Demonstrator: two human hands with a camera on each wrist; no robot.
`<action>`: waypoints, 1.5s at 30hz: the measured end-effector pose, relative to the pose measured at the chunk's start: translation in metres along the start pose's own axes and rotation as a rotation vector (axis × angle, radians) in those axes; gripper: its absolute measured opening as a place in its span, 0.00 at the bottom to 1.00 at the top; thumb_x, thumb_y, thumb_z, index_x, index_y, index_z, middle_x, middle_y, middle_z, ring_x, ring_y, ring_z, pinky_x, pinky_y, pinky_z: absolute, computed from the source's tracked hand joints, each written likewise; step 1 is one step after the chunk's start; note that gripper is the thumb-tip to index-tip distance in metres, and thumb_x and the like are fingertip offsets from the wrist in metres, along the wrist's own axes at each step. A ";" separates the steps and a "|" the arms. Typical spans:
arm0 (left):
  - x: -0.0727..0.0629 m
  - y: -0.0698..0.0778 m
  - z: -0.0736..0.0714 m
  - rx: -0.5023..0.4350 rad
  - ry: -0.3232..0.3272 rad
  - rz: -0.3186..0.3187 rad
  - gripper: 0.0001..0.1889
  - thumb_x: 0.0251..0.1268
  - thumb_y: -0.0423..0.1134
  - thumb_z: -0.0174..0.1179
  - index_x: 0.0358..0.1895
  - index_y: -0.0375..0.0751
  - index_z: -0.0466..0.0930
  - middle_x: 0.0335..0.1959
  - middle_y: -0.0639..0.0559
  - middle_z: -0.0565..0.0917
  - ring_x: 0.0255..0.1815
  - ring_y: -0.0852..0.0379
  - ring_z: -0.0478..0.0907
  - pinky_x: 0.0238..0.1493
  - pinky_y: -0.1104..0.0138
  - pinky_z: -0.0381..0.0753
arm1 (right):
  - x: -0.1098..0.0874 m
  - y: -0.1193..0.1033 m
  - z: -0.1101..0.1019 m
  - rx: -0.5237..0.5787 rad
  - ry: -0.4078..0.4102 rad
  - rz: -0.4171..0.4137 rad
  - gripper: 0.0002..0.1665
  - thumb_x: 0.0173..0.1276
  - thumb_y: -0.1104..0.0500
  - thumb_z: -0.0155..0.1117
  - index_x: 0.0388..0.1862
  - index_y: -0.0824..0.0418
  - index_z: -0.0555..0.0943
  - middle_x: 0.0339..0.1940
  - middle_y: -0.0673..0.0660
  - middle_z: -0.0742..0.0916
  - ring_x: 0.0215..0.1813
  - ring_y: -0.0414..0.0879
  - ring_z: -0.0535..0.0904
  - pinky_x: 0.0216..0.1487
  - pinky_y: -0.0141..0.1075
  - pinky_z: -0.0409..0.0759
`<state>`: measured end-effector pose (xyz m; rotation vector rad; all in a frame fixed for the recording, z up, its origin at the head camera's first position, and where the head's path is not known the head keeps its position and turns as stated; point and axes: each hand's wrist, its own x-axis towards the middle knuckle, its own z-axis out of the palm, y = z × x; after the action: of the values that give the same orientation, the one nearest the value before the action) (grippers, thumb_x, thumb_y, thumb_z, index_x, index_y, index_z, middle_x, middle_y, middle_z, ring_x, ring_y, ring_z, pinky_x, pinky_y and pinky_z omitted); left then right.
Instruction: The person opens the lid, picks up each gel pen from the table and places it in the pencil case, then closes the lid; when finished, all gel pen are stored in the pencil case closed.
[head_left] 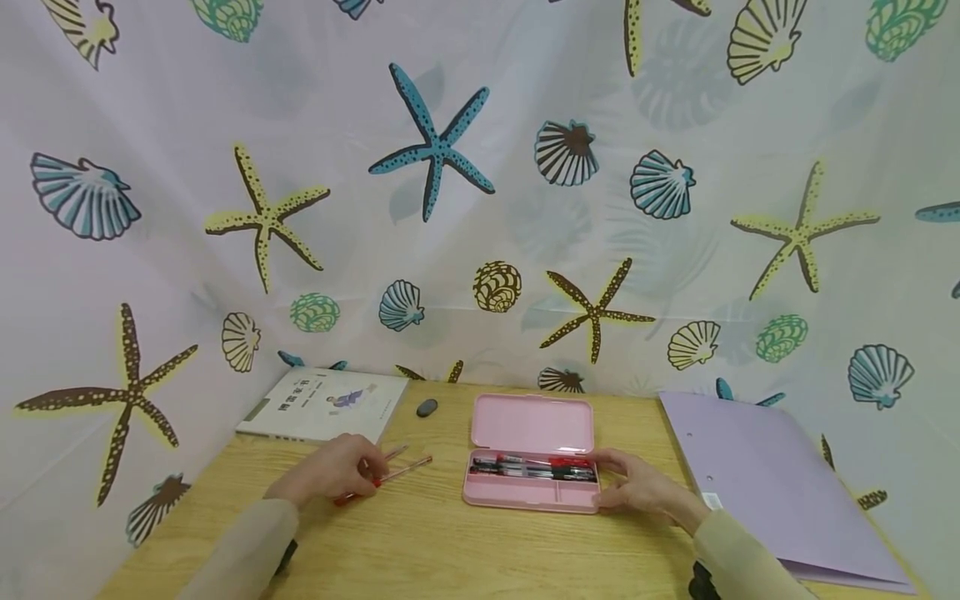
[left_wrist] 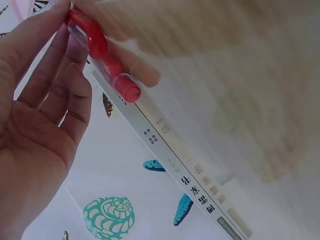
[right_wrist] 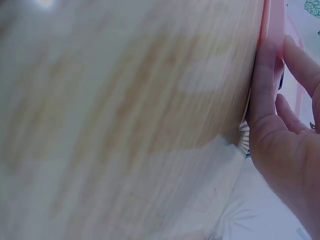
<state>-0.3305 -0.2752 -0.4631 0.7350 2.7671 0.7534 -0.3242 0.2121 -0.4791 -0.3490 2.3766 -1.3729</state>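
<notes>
On the left side of the wooden table, my left hand point(head_left: 337, 472) has thumb and fingertips on a red-capped pen point(left_wrist: 92, 35). A second clear-barrelled pen point(head_left: 396, 452) lies close by it, partly hidden behind the fingers. An open pink pencil case point(head_left: 532, 421) rests at the middle of the table, its lid folded back. Several pens point(head_left: 525, 470) with red and black caps lie in its long compartment, and the small front compartments show bare pink. Thumb and fingers of my right hand point(head_left: 636, 485) grip the right end of the case.
A white book point(head_left: 315, 406) lies at the back left, with a small dark stone point(head_left: 427, 407) to its right. On the right side lies a large purple folder point(head_left: 780, 483). A white curtain point(head_left: 480, 233) printed with starfish and shells hangs behind the table point(head_left: 450, 550).
</notes>
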 end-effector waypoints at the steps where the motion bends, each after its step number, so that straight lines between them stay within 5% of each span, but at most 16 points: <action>1: 0.000 0.002 0.000 0.007 -0.002 0.008 0.09 0.53 0.32 0.71 0.38 0.45 0.87 0.32 0.57 0.84 0.32 0.61 0.76 0.37 0.66 0.76 | 0.000 0.000 0.000 0.000 0.000 0.002 0.41 0.58 0.62 0.74 0.70 0.59 0.69 0.74 0.68 0.68 0.70 0.61 0.66 0.64 0.54 0.70; 15: 0.011 0.007 0.007 0.007 0.027 -0.012 0.15 0.47 0.31 0.66 0.41 0.46 0.86 0.30 0.57 0.83 0.32 0.59 0.75 0.35 0.65 0.75 | 0.000 0.002 -0.001 0.019 -0.009 -0.009 0.43 0.57 0.62 0.75 0.71 0.59 0.68 0.74 0.70 0.66 0.69 0.61 0.67 0.59 0.46 0.76; 29: 0.029 0.032 0.001 -0.111 0.072 -0.004 0.14 0.60 0.30 0.63 0.49 0.43 0.85 0.38 0.51 0.85 0.38 0.57 0.77 0.40 0.63 0.77 | 0.001 0.002 -0.001 0.002 -0.001 0.003 0.43 0.56 0.61 0.76 0.70 0.58 0.69 0.74 0.68 0.67 0.73 0.63 0.63 0.64 0.52 0.72; 39: 0.049 0.048 0.008 -0.148 0.086 0.066 0.09 0.62 0.29 0.62 0.44 0.38 0.86 0.40 0.45 0.87 0.37 0.60 0.79 0.41 0.67 0.79 | 0.001 0.001 0.000 0.012 -0.002 0.004 0.43 0.56 0.62 0.75 0.70 0.58 0.69 0.74 0.68 0.67 0.73 0.63 0.63 0.63 0.52 0.72; 45: 0.061 0.066 0.012 -0.094 0.078 0.111 0.08 0.61 0.29 0.63 0.42 0.38 0.87 0.36 0.52 0.87 0.36 0.61 0.79 0.41 0.67 0.80 | 0.003 0.002 0.001 0.025 0.007 0.022 0.43 0.55 0.62 0.76 0.70 0.58 0.70 0.74 0.67 0.68 0.72 0.61 0.65 0.63 0.50 0.73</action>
<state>-0.3522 -0.1896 -0.4413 0.8633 2.7557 0.9456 -0.3263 0.2114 -0.4816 -0.3102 2.3597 -1.3952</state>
